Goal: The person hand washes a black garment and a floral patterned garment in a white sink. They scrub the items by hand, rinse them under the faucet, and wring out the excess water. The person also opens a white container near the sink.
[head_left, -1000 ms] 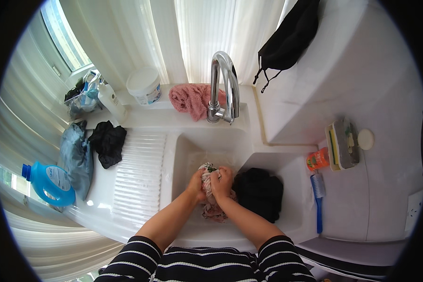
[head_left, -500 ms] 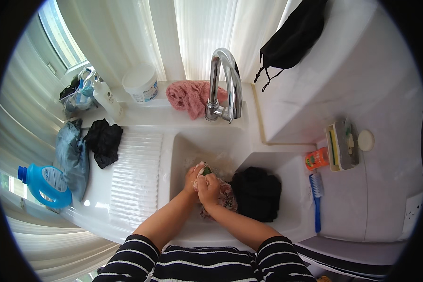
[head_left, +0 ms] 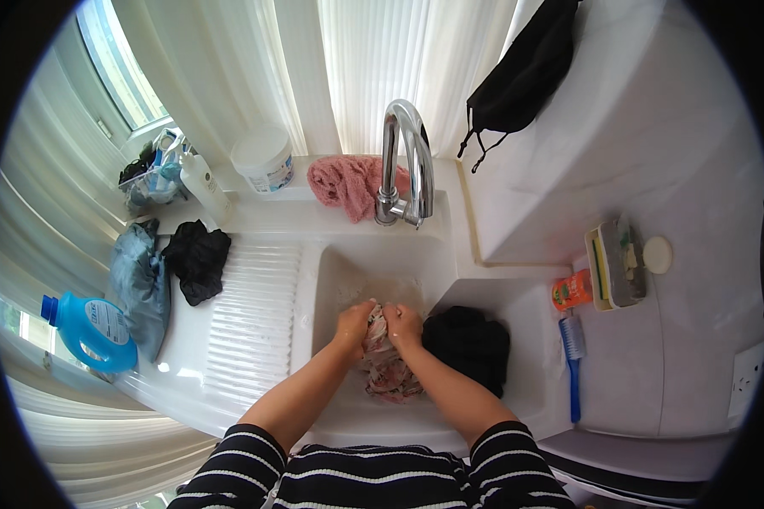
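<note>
A wet, pink floral-patterned cloth [head_left: 390, 371] hangs down into the white sink basin [head_left: 329, 284], its lower part bunched on the bottom. My left hand [head_left: 354, 326] is closed on its upper left edge, and my right hand [head_left: 404, 325] grips it a short way to the right. Between the two fists the fabric is gathered in folds. Sudsy water shows on the basin floor beyond my hands. Right of my right forearm lies a heap of black cloth [head_left: 467, 350], touching the sink's sloping side.
A chrome faucet [head_left: 412, 161] rises behind the basin, beside a pink towel [head_left: 348, 187]. Left lie a ribbed washboard [head_left: 250, 314], black cloth [head_left: 197, 261], blue-grey cloth [head_left: 140, 284] and a blue detergent jug [head_left: 93, 332]. A blue brush [head_left: 574, 365] and soap box [head_left: 615, 265] are on the right.
My hands have moved apart from a close, overlapping grip to side by side, stretching the floral cloth between them. The dark green patch seen at my fingers before no longer shows.
</note>
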A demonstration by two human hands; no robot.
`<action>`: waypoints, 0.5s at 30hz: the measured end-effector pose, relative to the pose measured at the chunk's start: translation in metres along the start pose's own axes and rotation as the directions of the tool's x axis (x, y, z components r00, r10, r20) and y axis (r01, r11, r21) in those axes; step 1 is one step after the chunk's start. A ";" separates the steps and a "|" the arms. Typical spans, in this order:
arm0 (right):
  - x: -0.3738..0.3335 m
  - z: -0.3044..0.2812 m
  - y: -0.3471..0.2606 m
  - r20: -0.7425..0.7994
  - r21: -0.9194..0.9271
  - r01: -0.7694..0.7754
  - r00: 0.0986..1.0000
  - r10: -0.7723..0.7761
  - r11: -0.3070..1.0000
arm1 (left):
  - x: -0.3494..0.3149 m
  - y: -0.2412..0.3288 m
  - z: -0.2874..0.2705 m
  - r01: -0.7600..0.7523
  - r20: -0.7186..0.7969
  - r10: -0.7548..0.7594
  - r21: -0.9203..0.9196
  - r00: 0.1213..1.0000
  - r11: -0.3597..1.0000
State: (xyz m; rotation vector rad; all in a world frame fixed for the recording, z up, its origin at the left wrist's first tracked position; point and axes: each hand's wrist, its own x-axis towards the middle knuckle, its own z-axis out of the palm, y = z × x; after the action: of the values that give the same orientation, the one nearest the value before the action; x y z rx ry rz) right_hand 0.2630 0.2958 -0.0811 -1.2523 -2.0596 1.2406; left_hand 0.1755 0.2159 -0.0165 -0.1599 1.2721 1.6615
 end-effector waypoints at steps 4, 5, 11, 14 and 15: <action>0.045 -0.060 -0.072 0.059 0.159 0.118 0.990 -0.129 0.980 | 0.000 0.073 0.011 -0.243 0.050 0.239 0.089 0.970 0.966; 0.052 -0.070 -0.097 0.054 0.216 0.155 0.984 -0.170 0.964 | -0.002 0.092 0.021 -0.346 0.054 0.345 0.012 0.937 0.938; 0.043 -0.129 -0.205 -0.031 0.418 0.237 0.969 -0.247 0.877 | -0.064 0.166 0.060 -0.588 0.193 0.614 -0.177 0.766 0.789; 0.028 -0.144 -0.189 -0.050 0.508 0.234 0.969 -0.243 0.829 | -0.074 0.154 0.032 -0.679 0.179 0.666 0.009 0.724 0.734; 0.021 -0.143 -0.175 -0.041 0.481 0.227 0.971 -0.237 0.847 | -0.075 0.145 0.017 -0.695 0.184 0.673 0.101 0.717 0.712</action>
State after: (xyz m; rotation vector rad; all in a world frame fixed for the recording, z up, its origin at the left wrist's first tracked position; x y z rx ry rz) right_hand 0.2718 0.3470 0.1394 -0.7368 -1.6940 1.5259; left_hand 0.1106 0.1903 0.1317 0.6006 1.4519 2.1273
